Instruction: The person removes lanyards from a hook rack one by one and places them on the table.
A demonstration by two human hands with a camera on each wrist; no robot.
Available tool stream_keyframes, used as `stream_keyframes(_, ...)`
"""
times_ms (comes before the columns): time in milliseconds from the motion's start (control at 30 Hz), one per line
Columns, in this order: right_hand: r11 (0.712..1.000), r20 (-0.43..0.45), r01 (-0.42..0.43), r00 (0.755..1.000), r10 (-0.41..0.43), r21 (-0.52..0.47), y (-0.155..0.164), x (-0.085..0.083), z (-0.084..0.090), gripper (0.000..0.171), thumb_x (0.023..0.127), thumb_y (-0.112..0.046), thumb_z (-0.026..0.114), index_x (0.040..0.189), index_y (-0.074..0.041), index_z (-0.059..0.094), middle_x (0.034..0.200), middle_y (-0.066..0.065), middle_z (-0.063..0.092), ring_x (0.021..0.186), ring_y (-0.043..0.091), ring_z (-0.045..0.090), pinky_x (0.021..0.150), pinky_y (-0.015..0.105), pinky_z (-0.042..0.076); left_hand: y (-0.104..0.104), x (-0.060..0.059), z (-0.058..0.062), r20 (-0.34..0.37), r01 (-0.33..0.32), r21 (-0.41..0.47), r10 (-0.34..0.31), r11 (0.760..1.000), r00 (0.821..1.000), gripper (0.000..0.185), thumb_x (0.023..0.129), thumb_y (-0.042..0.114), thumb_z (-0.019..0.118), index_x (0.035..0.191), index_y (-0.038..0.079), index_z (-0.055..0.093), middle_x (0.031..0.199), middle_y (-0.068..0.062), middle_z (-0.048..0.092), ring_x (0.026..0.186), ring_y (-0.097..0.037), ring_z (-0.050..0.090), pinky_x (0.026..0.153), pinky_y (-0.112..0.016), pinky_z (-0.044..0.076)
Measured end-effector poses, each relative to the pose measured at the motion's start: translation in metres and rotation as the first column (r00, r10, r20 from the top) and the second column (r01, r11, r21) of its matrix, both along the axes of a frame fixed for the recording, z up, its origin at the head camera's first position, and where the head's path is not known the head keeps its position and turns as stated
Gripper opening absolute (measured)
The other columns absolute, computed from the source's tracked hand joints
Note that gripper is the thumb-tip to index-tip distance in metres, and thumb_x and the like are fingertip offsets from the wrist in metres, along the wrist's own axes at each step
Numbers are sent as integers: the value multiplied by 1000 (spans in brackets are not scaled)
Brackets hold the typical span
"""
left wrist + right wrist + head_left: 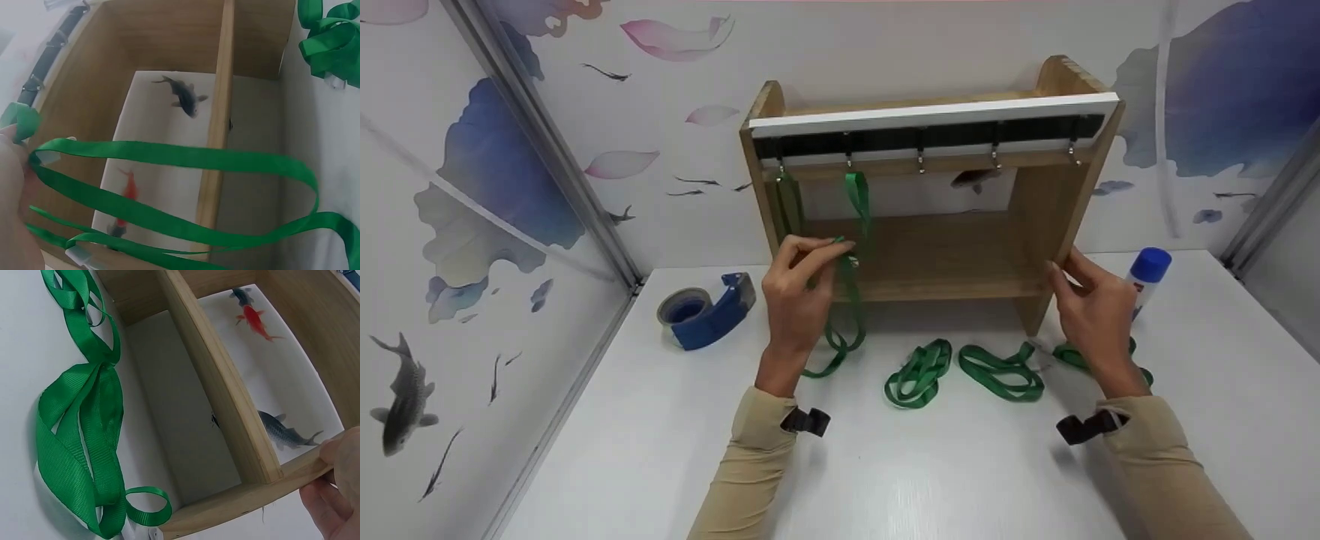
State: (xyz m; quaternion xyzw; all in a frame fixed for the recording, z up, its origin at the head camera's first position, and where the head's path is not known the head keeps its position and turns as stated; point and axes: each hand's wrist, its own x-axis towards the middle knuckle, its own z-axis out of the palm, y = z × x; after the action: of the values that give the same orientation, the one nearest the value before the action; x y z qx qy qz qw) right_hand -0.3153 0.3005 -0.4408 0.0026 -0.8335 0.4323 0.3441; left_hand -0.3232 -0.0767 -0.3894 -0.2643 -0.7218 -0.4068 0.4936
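Observation:
A wooden rack (937, 291) with a row of metal hooks stands on the table. My left hand (801, 296) pinches a green lanyard (858, 196) in front of the rack; its top loop is at the second hook (849, 159) from the left. Whether the loop is over that hook, I cannot tell. In the left wrist view the lanyard's strap (140, 153) runs from the fingers down to the table. Another green lanyard (788, 202) hangs at the leftmost hook. My right hand (1096, 319) grips the edge of the rack's right side panel (1041, 311), thumb in front.
On the table before the rack lie bundled green lanyards (919, 373), one more (1003, 373) beside them and another partly behind my right wrist. A blue tape dispenser (712, 319) stands at left. A glue stick with a blue cap (1151, 265) stands at right.

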Motion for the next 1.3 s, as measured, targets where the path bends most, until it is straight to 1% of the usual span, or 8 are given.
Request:
stream_keyframes(100,1000,-13,-5,1000,5,-3,1,0,0,49,105,-22,74,152,-21,61,148,10,68,134,33,68,93,19,55,0,0,0,-21,13,-36,-13,999,1000,21,97,1,79,113,13,87,106,-9,71,100,-20,75,90,-29,67)
stream_keyframes(167,1000,-11,-7,1000,7,-8,1,0,0,48,105,-22,74,152,-21,62,147,9,68,134,33,69,93,18,55,1,-1,0,-10,13,-52,-14,999,1000,21,98,2,79,114,14,87,107,-9,72,100,-20,75,91,-29,67)
stream_keyframes(367,1000,7,-4,1000,4,-7,1,0,1,48,106,-25,73,152,-22,61,149,8,67,135,32,68,94,20,55,-1,-5,-3,109,14,-59,-8,998,994,20,101,4,76,113,16,87,108,-6,75,101,-17,74,93,-26,65)
stream_keyframes(667,1000,16,-2,1000,2,-7,1,0,0,49,106,-27,73,153,-23,60,149,7,66,136,32,67,93,17,55,-3,-6,-5,250,35,-55,-20,998,968,20,102,8,76,118,17,85,111,-5,78,101,-15,76,92,-25,65)
stream_keyframes(867,1000,0,-4,1000,4,-9,1,-1,-1,49,105,-26,73,152,-23,61,149,8,67,135,33,68,92,16,55,-4,-7,-6,304,59,-59,-38,997,952,22,104,11,74,123,17,83,115,-3,79,103,-13,77,93,-28,66)
stream_keyframes(1000,1000,-26,-8,1000,7,-13,1,-1,-2,47,105,-24,74,150,-21,63,147,8,68,133,33,69,91,16,55,-6,-7,-5,351,96,-59,-69,994,934,22,105,12,73,124,18,83,115,-2,80,102,-12,78,89,-27,67)
stream_keyframes(1167,1000,-21,-8,1000,8,-18,1,-1,-2,46,105,-24,73,150,-22,63,147,7,68,134,32,69,92,17,55,-8,-6,-5,403,138,-66,-100,988,910,22,106,9,71,121,19,84,112,-1,81,99,-11,78,89,-26,66)
stream_keyframes(1300,1000,-14,-3,1000,3,-17,1,-1,-2,46,106,-25,73,150,-23,63,147,7,68,134,32,68,91,16,55,-9,-6,-4,412,167,-49,-133,985,902,23,106,7,69,118,19,84,112,0,81,102,-10,78,92,-26,66)
